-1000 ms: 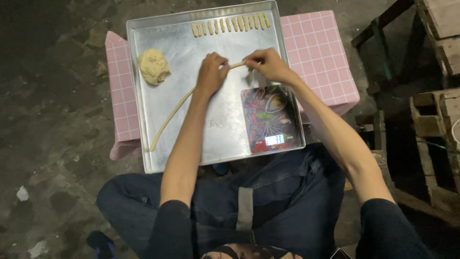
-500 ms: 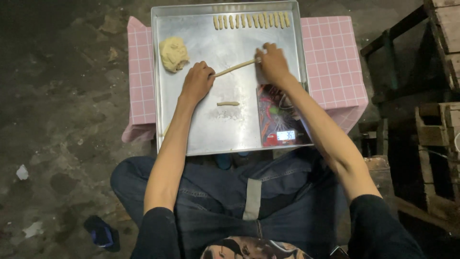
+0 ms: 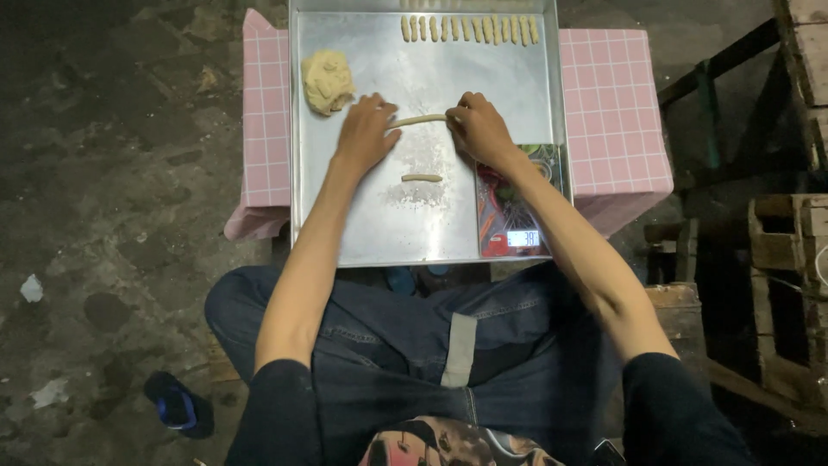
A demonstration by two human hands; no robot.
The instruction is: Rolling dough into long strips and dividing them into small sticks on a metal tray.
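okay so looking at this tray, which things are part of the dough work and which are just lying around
In use: left hand and right hand on the dough strip; short piece; dough lump; row of pieces; metal tray.
Lying about: kitchen scale, blue slipper, wooden crates.

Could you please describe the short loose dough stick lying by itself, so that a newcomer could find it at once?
Start at the metal tray. Below the dough strip held between both hands lies the short dough stick. Unlike the row of sticks at the far edge, it lies alone, sideways.

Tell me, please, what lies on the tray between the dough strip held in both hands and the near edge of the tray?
In the head view, one short dough piece lies alone there on a floury patch of the tray, below the dough strip and apart from it.
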